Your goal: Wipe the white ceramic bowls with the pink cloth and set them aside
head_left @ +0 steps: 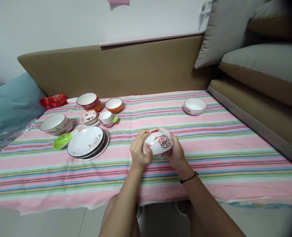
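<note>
Near the front edge of the cloth [210, 171], the left hand [139, 152] grips a bowl [158, 143] on its side, and the right hand [177, 154] presses a rag [166, 133] on it. It seems wiping; next needs turning. Plates [86, 142] lie left, another bowl [194, 106] far right.

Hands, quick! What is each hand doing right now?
Left hand: closed on the white bowl with a red drawing, gripping its left side.
Right hand: closed on the same bowl, with a pale cloth against it.
</note>
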`<state>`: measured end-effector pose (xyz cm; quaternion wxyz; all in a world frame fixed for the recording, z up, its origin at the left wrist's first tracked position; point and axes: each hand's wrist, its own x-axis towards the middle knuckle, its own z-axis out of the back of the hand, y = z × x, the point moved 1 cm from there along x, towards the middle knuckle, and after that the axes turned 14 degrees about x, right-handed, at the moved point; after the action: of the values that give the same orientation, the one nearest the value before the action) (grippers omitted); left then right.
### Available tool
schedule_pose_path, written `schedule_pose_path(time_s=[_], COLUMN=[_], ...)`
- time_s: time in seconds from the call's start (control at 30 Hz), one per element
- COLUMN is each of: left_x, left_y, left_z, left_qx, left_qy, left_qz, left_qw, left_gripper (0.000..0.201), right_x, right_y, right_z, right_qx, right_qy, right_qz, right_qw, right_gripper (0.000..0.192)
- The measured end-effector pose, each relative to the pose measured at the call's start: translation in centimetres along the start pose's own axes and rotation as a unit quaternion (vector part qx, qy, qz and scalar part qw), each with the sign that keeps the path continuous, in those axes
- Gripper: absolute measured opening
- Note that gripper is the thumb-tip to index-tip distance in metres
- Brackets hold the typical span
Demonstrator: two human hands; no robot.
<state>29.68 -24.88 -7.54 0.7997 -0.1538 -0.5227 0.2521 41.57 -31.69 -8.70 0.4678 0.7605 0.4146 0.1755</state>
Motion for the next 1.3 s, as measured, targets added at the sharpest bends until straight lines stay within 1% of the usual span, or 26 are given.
schedule_pose_path(time_s=[0.03, 0.07, 0.1, 0.17, 0.2, 0.23, 0.27, 0.3, 0.33, 0.37, 0.4, 0.47, 0.5, 0.53, 0.57, 0.6, 0.7, 0.8, 0.87, 0.97, 1.03, 1.1, 1.13, 1.2, 1.27, 1.3], left_x=[0.0, 0.1, 0.1, 0.1, 0.0, 0.0, -0.1, -0.2, -0.3, -0.3, -0.3, -0.3, -0.2, -0.1, 0.0, 0.0, -0.1, -0.4, -0.5, -0.4, -0.5, -0.7, -0.8, -0.8, -0.6, -0.4], left_y=[0.0, 0.1, 0.1, 0.2, 0.3, 0.3, 0.3, 0.2, 0.2, 0.2, 0.2, 0.1, 0.0, -0.1, -0.3, -0.5, -1.2, -1.6, -1.3, -0.1, 0.8, 1.5, 1.7, 1.8, 1.7, 1.7], left_z=[0.0, 0.1, 0.1, 0.1, 0.2, 0.2, 0.2, 0.2, 0.2, 0.1, 0.1, -0.1, -0.2, -0.3, -0.4, -0.6, -1.1, -1.7, -2.0, -2.4, -2.7, -3.0, -3.1, -3.0, -2.8, -2.6], left_qx=[-0.001, -0.001, 0.001, 0.003, 0.002, 0.001, 0.0, -0.001, -0.003, -0.007, -0.016, -0.053, -0.077, -0.102, -0.123, -0.138, -0.173, -0.228, -0.23, -0.192, -0.192, -0.225, -0.253, -0.309, -0.338, -0.337], left_qy=[-0.001, -0.002, -0.004, -0.007, -0.005, 0.001, 0.007, 0.011, 0.013, 0.013, 0.007, -0.022, -0.044, -0.068, -0.092, -0.112, -0.133, -0.117, -0.081, -0.015, 0.013, 0.049, 0.073, 0.123, 0.169, 0.188], left_qz=[-0.001, 0.002, 0.006, 0.004, -0.003, -0.01, -0.014, -0.011, 0.001, 0.02, 0.044, 0.1, 0.13, 0.16, 0.189, 0.217, 0.287, 0.328, 0.335, 0.343, 0.368, 0.4, 0.415, 0.444, 0.477, 0.493], left_qw=[1.0, 1.0, 1.0, 1.0, 1.0, 1.0, 1.0, 1.0, 1.0, 1.0, 0.999, 0.993, 0.988, 0.979, 0.97, 0.96, 0.933, 0.909, 0.91, 0.919, 0.91, 0.887, 0.871, 0.832, 0.793, 0.779], left_gripper=[0.038, 0.04, 0.042, 0.043, 0.043, 0.041, 0.039, 0.037, 0.035, 0.033, 0.032, 0.032, 0.032, 0.031, 0.03, 0.028, 0.028, 0.034, 0.037, 0.036, 0.035, 0.032, 0.031, 0.03, 0.038, 0.046], right_x=[-0.1, -0.3, -0.6, -1.5, -1.9, -2.2, -2.4, -2.4, -2.3, -2.0, -1.6, -0.8, -0.4, -0.1, 0.1, 0.3, 0.5, 0.5, 0.6, 0.7, 0.8, 1.0, 1.1, 1.4, 1.7, 1.8], right_y=[0.1, 0.3, 0.6, 1.3, 1.5, 1.7, 1.7, 1.7, 1.6, 1.5, 1.3, 0.7, 0.3, 0.0, -0.4, -0.7, -1.6, -2.1, -2.0, -1.4, -1.1, -1.1, -1.2, -1.3, -1.2, -1.0], right_z=[0.0, 0.0, -0.2, -0.5, -0.7, -0.9, -1.0, -1.0, -1.0, -0.9, -0.8, -0.5, -0.4, -0.4, -0.4, -0.5, -0.9, -1.2, -1.0, -0.2, 0.4, 1.1, 1.5, 2.5, 3.3, 3.6], right_qx=[-0.009, -0.031, -0.063, -0.143, -0.179, -0.203, -0.214, -0.21, -0.195, -0.168, -0.132, -0.044, 0.003, 0.05, 0.096, 0.137, 0.216, 0.221, 0.215, 0.19, 0.179, 0.157, 0.135, 0.075, 0.011, -0.022], right_qy=[-0.001, 0.01, 0.031, 0.083, 0.105, 0.12, 0.124, 0.119, 0.106, 0.086, 0.065, 0.035, 0.029, 0.025, 0.022, 0.02, 0.029, 0.076, 0.081, 0.055, 0.027, -0.032, -0.073, -0.143, -0.166, -0.157], right_qz=[0.017, 0.066, 0.134, 0.263, 0.304, 0.329, 0.339, 0.336, 0.323, 0.296, 0.251, 0.12, 0.054, 0.0, -0.035, -0.052, -0.066, -0.077, -0.073, -0.067, -0.062, -0.061, -0.058, -0.045, -0.02, 0.007], right_qw=[1.0, 0.997, 0.988, 0.951, 0.93, 0.914, 0.908, 0.91, 0.92, 0.936, 0.957, 0.991, 0.998, 0.998, 0.995, 0.989, 0.974, 0.969, 0.971, 0.978, 0.981, 0.985, 0.986, 0.986, 0.986, 0.987], right_gripper=[0.057, 0.054, 0.049, 0.041, 0.038, 0.037, 0.036, 0.036, 0.037, 0.038, 0.04, 0.047, 0.049, 0.051, 0.05, 0.048, 0.045, 0.051, 0.057, 0.068, 0.067, 0.054, 0.046, 0.038, 0.032, 0.028])
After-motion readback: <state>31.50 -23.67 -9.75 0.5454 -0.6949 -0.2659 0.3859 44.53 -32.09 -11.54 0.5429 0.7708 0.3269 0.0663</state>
